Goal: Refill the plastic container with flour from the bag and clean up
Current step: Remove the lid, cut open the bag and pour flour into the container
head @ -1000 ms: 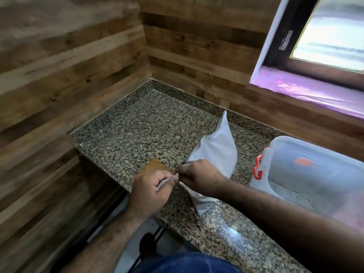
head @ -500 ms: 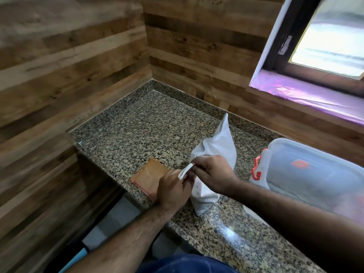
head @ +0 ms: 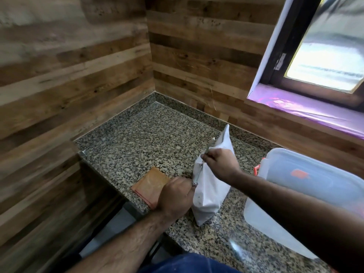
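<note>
**Now, both hands are working the flour bag's edge**

Here the white flour bag (head: 209, 186) is standing upright on the granite counter (head: 149, 138), just beside the clear plastic container (head: 307, 186), which is sitting at the bag's 3 o'clock. The left hand (head: 175, 196) is clenching the bag's lower edge at about 9 o'clock of the bag, fingers curled tight around it. The right hand (head: 220, 164) is pinching a narrow strip (head: 208, 147) of the bag's edge near the top, at roughly 12 o'clock. An orange-brown cloth (head: 150, 186) is lying flat on the counter at the left hand's 10 o'clock, partly hidden beneath it. A window (head: 325, 62) is showing at 2 o'clock.
</note>
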A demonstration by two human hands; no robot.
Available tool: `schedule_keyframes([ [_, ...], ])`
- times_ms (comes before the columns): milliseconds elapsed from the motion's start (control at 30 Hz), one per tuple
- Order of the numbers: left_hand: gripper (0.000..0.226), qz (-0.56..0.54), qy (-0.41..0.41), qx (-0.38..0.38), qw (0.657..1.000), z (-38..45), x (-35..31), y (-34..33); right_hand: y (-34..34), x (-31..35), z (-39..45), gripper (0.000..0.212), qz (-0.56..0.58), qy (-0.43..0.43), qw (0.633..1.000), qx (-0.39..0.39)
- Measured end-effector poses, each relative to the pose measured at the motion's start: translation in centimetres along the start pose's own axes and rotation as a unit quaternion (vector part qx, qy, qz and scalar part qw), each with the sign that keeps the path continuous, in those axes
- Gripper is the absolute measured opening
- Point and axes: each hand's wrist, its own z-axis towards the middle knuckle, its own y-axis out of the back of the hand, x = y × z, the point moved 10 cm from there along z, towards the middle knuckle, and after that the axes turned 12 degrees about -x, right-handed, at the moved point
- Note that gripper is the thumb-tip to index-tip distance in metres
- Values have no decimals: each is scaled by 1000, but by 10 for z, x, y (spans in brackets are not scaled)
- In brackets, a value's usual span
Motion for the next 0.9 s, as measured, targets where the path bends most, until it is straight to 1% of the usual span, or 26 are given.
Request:
schedule_keyframes([
  [67,27,-8,0,0,1000,-2,1,3,0,-9,16,37,-13,-19,1000,5],
  [167,28,-8,-8,-7,1000,-8,3,11,3,-15,41,27,-34,-22,999,6],
  [267,26,-8,-28,-9,1000,-14,6,15,12,-31,72,25,-75,-38,996,-25],
  [400,22,-14,-64,12,998,-17,10,14,24,-55,100,24,-120,-73,988,-56],
  [467,24,-26,-83,22,996,-18,8,12,36,-73,114,25,-119,-116,983,-77],
  [533,26,-47,-102,26,993,-20,4,13,50,-98,125,24,-102,-178,974,-98],
  [633,32,-77,-133,38,987,-18,2,11,63,-141,133,31,-39,-292,949,-115],
  [700,34,-83,-151,54,984,-14,3,8,57,-172,139,40,-20,-337,935,-112],
  [767,35,-87,-166,74,979,-10,5,6,46,-189,149,49,-15,-348,931,-106],
  [833,33,-89,-170,93,977,-6,9,5,46,-171,143,57,-9,-350,929,-123],
  [900,31,-95,-163,107,976,-2,12,4,50,-147,130,69,4,-351,924,-153],
])
